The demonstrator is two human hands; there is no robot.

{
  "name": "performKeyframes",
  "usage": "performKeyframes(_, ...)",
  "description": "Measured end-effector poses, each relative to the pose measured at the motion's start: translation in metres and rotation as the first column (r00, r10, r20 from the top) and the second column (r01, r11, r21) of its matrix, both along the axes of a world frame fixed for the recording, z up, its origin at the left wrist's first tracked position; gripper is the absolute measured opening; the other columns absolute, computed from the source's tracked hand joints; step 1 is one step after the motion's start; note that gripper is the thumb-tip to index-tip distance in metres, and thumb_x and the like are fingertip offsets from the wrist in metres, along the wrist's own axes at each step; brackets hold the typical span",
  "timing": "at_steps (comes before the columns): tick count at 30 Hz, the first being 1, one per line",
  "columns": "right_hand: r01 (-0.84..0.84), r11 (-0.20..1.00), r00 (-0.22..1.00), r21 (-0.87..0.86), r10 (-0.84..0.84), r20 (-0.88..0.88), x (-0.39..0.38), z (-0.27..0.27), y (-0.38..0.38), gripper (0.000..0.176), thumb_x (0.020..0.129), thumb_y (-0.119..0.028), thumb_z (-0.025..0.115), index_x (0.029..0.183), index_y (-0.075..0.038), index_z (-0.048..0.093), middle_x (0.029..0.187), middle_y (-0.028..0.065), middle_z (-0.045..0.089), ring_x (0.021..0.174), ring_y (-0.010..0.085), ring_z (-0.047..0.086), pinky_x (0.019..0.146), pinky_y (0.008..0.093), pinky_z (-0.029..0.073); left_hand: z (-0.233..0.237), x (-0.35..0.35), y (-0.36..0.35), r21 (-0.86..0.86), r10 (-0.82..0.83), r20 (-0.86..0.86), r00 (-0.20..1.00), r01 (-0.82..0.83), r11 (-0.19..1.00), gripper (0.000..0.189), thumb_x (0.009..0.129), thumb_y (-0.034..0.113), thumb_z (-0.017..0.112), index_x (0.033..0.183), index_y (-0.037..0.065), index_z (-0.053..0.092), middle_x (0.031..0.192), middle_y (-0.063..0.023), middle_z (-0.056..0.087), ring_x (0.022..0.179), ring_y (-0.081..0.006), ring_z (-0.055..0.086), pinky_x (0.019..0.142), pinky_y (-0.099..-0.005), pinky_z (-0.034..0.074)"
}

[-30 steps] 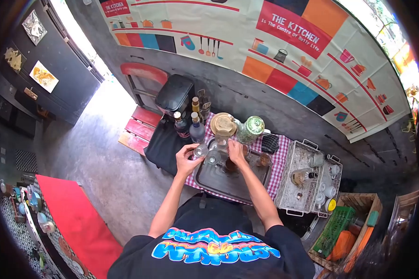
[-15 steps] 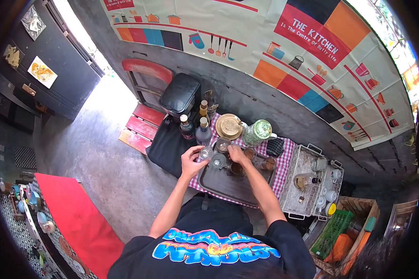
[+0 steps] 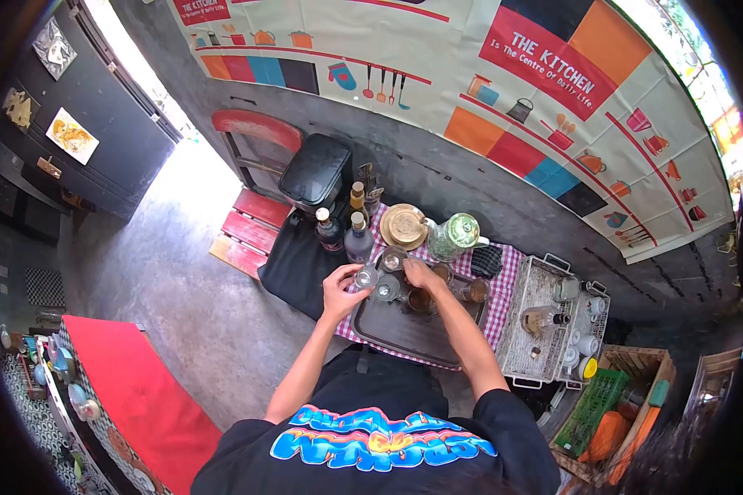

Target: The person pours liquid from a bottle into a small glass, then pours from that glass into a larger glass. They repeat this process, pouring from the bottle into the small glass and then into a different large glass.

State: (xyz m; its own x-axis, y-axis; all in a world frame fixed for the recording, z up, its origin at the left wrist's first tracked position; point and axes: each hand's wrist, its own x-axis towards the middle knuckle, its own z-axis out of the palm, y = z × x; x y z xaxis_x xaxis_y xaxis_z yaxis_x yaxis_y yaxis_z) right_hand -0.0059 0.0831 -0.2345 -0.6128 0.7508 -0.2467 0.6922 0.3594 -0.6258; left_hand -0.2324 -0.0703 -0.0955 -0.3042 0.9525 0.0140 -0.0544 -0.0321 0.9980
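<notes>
My left hand [image 3: 341, 289] has its fingers wrapped round a clear glass [image 3: 366, 277] at the left edge of the dark tray [image 3: 404, 330]. Closed beside another clear glass [image 3: 393, 259], my right hand [image 3: 421, 275] hides whatever its fingertips may hold. Between the hands a third glass [image 3: 387, 287] stands on the tray. Brownish glasses, one under my right wrist [image 3: 419, 300] and one at the tray's right side [image 3: 476, 289], stand there too. Behind them are a green lidded pitcher [image 3: 456, 235] and a stack of tan plates [image 3: 404, 225].
Bottles [image 3: 358, 239] and a black bin [image 3: 317, 169] stand at the back left, by a red chair [image 3: 243, 231]. A wire rack [image 3: 524, 330] with jars and cups is on the right, near a wooden crate [image 3: 636, 363]. A checked cloth [image 3: 510, 276] lies under the tray.
The view has shifted slightly. Both hands remain in nearly the same places, with my left hand still on the glass.
</notes>
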Motion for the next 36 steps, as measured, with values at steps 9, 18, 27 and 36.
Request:
performKeyframes(9, 0.182, 0.980, 0.982, -0.074, -0.186, -0.040, -0.008, 0.043, -0.008, 0.044, 0.107, -0.031, 0.036, 0.109, 0.007, 0.057, 0.114, 0.0342, 0.062, 0.111, 0.0497, 0.057, 0.095, 0.0535, 0.044, 0.001, 0.003, -0.001, 0.020, -0.012, 0.019, 1.000, 0.012, 1.000, 0.049, 0.068, -0.001, 0.085, 0.113, -0.004, 0.067, 0.113, -0.0079, 0.066, 0.102, -0.0155, 0.067, 0.092, -0.0321, 0.057)
performKeyframes(18, 0.292, 0.956, 0.949, -0.037, -0.294, -0.110, -0.015, 0.039, -0.019, 0.035, 0.105, -0.024, 0.042, 0.119, 0.006, 0.052, 0.112, 0.0370, 0.061, 0.113, 0.0522, 0.056, 0.095, 0.0553, 0.043, -0.005, 0.005, -0.003, 0.015, -0.021, 0.004, 1.000, 0.021, 1.000, 0.053, 0.067, 0.000, 0.089, 0.115, -0.002, 0.066, 0.116, -0.0086, 0.067, 0.107, -0.0165, 0.066, 0.094, -0.0333, 0.056)
performKeyframes(27, 0.318, 0.948, 0.918, 0.018, -0.303, -0.256, -0.006, 0.064, -0.050, 0.060, 0.097, -0.025, 0.060, 0.145, 0.003, 0.036, 0.141, 0.0302, 0.045, 0.133, 0.0458, 0.044, 0.111, 0.0472, 0.037, -0.006, 0.013, -0.006, -0.021, -0.031, 0.019, 0.999, 0.032, 0.999, 0.057, 0.064, 0.000, 0.090, 0.116, -0.002, 0.065, 0.116, -0.0082, 0.066, 0.108, -0.0166, 0.065, 0.093, -0.0330, 0.058)
performKeyframes(36, 0.531, 0.845, 0.769, -0.057, -0.509, -0.386, 0.062, 0.108, -0.111, 0.058, 0.094, -0.020, 0.068, 0.143, -0.002, 0.043, 0.134, 0.0174, 0.050, 0.100, 0.0227, 0.063, 0.072, 0.0297, 0.056, -0.004, 0.048, 0.012, -0.027, -0.173, 0.018, 0.985, 0.174, 0.984, 0.058, 0.062, -0.004, 0.090, 0.115, 0.001, 0.067, 0.115, -0.0031, 0.062, 0.107, -0.0146, 0.063, 0.089, -0.0324, 0.059)
